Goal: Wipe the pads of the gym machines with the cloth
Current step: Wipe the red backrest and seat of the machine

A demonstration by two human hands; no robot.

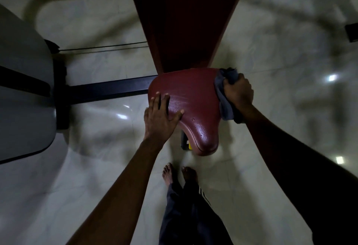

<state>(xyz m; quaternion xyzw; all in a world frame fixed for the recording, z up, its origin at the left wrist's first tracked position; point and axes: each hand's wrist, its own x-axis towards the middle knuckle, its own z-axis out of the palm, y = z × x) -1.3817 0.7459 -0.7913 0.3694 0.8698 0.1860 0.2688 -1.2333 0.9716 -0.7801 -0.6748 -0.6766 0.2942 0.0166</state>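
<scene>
A dark red seat pad [195,105] of a gym machine sits in the middle of the view, glossy and narrowing toward me. Behind it a long dark red back pad [186,22] rises away. My left hand [160,117] rests flat on the seat's left side, fingers spread and straight. My right hand [238,93] grips a bunched grey-blue cloth [224,99] against the seat's right edge; part of the cloth hangs below the hand.
A black steel beam [108,90] runs left from under the seat to a grey machine housing [23,90]. A thin cable [104,48] crosses above it. My bare feet [180,173] stand on the glossy pale tile floor just in front of the seat.
</scene>
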